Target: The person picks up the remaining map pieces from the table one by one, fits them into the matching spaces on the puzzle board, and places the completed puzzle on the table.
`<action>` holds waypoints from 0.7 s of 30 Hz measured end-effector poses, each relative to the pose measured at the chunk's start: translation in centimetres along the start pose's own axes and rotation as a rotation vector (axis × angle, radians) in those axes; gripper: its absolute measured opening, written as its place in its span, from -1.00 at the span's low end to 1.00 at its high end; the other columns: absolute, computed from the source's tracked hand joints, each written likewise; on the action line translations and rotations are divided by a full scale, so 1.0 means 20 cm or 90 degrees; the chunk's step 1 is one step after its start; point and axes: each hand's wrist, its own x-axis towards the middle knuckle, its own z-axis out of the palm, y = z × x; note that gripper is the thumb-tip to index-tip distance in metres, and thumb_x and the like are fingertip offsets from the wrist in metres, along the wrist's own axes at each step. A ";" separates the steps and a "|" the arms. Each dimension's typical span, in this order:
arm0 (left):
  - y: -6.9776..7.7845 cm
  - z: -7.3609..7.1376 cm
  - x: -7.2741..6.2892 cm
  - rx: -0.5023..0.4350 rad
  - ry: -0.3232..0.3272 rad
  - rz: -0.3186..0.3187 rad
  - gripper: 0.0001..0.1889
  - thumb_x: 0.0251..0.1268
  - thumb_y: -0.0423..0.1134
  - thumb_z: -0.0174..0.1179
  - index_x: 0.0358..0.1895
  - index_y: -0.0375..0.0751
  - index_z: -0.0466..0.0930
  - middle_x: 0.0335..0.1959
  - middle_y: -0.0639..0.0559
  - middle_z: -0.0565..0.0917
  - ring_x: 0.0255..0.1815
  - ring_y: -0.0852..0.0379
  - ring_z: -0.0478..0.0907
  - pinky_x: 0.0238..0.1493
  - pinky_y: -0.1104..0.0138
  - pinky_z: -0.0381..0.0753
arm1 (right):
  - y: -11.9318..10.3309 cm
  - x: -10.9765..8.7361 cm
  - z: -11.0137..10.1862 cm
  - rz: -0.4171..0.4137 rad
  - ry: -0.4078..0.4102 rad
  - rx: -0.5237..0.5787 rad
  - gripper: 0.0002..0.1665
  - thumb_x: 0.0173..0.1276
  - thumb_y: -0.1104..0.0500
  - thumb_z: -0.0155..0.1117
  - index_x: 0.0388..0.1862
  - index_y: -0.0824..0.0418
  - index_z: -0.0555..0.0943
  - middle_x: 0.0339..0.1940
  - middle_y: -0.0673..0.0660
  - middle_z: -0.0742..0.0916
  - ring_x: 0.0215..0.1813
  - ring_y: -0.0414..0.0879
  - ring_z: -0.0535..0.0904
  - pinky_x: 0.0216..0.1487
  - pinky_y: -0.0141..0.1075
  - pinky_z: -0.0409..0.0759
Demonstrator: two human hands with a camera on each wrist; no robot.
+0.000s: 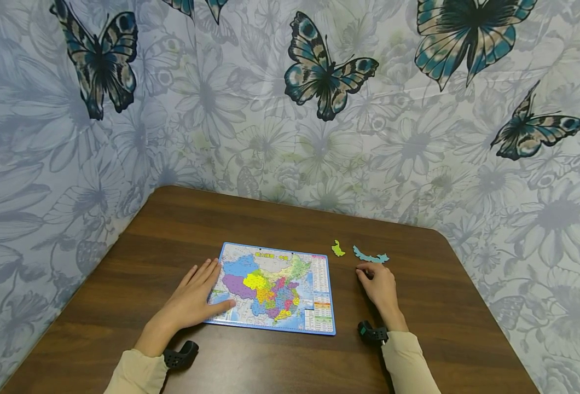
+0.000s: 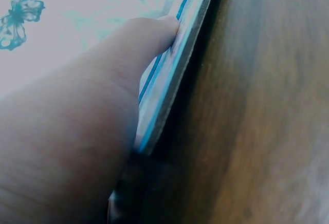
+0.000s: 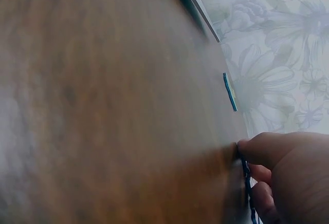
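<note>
On the table [image 1: 250,361], map board [image 1: 270,324] lies flat, roughly centred, coloured pieces filling much of the map. Upper part and northeast look pale; probably unfilled slots, but too small to confirm.

Left hand [image 1: 189,298] on the board's left side: fingers straight and close together, thumb spread away along the lower part. Left wrist view has the thumb tip on the board near its edge. Reads as bracing; grips nothing.

Two loose pieces right of the board, toward the far side. Green piece [image 1: 337,249] nearer the board, untouched. Blue piece [image 1: 370,258], the long one, just beyond the right hand [image 1: 380,287]. Right fingers bent, tips down at the piece; index and thumb near each other. Right wrist view has them right up against its thin edge. Can't tell if they're clamped on it or only touching.

Step in hand, my read: picking up blue, with green after. Next move calls for a secure pinch on that thin edge, a lift, then turning it to match its slot. Left hand should hold the board steady. Risk: long shape snags neighbours if seated crooked.
</note>
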 end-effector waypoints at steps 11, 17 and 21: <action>-0.01 0.00 0.01 -0.004 -0.001 0.004 0.14 0.26 0.46 0.19 0.59 -0.44 0.12 0.66 -0.29 0.10 0.69 -0.28 -0.03 0.64 -0.19 -0.22 | 0.00 -0.01 -0.02 0.049 -0.021 0.018 -0.73 0.43 0.19 0.39 0.06 0.24 0.77 0.00 0.29 0.80 0.03 0.23 0.73 0.13 0.18 0.63; -0.01 0.00 0.01 -0.003 -0.003 0.002 0.14 0.25 0.46 0.19 0.59 -0.44 0.13 0.66 -0.30 0.09 0.69 -0.28 -0.04 0.64 -0.20 -0.22 | 0.00 0.00 -0.02 0.042 -0.023 0.017 -0.72 0.43 0.20 0.39 0.07 0.25 0.76 0.00 0.30 0.80 0.03 0.23 0.73 0.13 0.18 0.62; -0.01 0.00 0.00 -0.002 -0.002 0.003 0.14 0.26 0.46 0.19 0.59 -0.44 0.13 0.66 -0.30 0.09 0.69 -0.28 -0.03 0.64 -0.20 -0.21 | 0.00 0.00 -0.02 0.035 -0.021 0.016 -0.73 0.42 0.21 0.40 0.04 0.26 0.77 -0.01 0.30 0.81 0.01 0.23 0.74 0.11 0.18 0.64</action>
